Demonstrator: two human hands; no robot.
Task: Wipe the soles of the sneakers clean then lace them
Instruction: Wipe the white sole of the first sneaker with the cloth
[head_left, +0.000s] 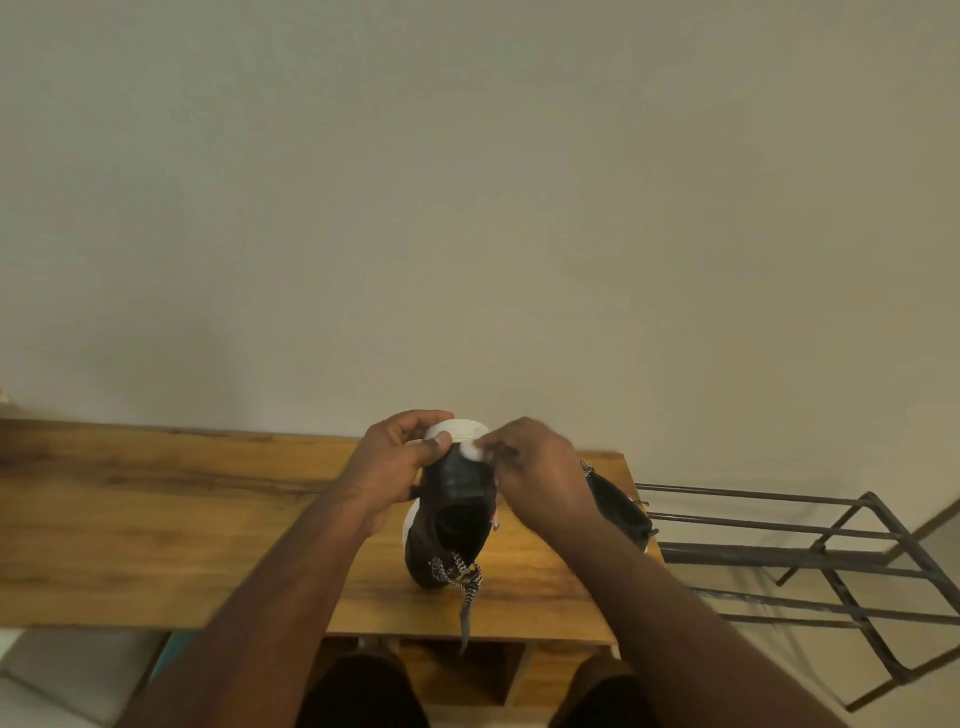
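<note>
Black sneaker (451, 519); white wipe (471, 450) on ribbed sole (460, 430).

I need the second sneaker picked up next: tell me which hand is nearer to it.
Right. The right hand is beside the second sneaker lying on the table; the left hand grips the held sneaker, farther away.

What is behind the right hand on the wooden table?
Behind the right hand a second black sneaker lies on the wooden table, with a patterned lace at its far end. The hand and forearm cover its near part, so its sole cannot be judged.
</note>
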